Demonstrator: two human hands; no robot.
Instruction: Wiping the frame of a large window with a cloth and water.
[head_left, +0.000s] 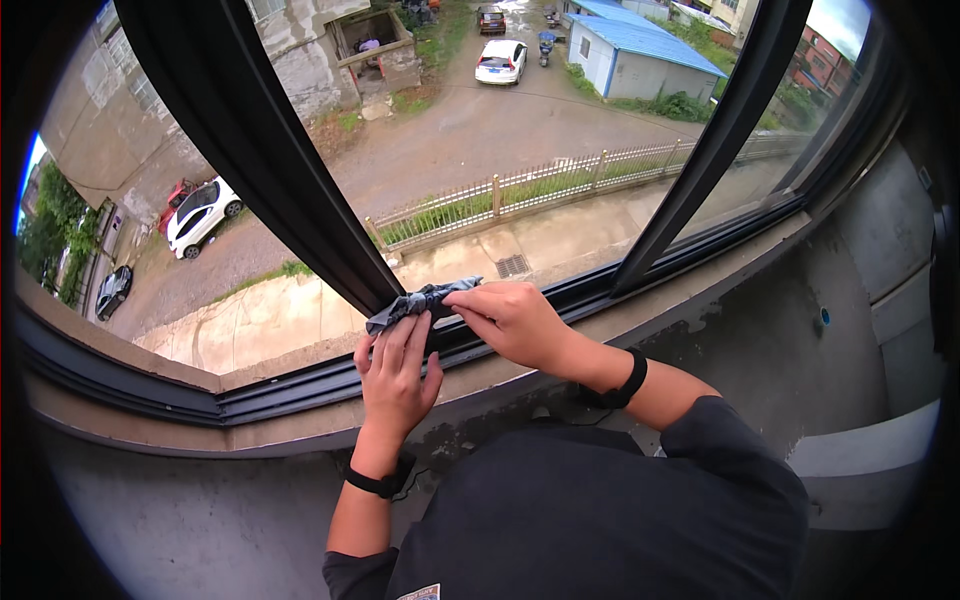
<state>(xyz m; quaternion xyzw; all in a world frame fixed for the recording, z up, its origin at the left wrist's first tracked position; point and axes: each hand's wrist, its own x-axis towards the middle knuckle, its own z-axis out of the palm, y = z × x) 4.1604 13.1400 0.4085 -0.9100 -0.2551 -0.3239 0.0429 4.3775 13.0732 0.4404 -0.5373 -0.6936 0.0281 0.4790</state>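
A crumpled grey cloth (409, 306) is bunched at the foot of a dark window-sash upright (300, 172), just above the bottom track (300, 388). My left hand (396, 375) has its fingertips on the lower left part of the cloth and holds it there; the thumb stands away to the right. Between thumb and fingers, my right hand (517, 322) pinches the cloth's right side. The part of the cloth beneath my fingers is hidden.
A second dark upright (690, 165) stands to the right, with glass beyond it. Below the track runs a rough sill (292, 427) above a grey wall (187, 510). Outside lie a metal fence (540, 191), a yard, a white car (501, 61) and a blue-roofed shed (645, 56).
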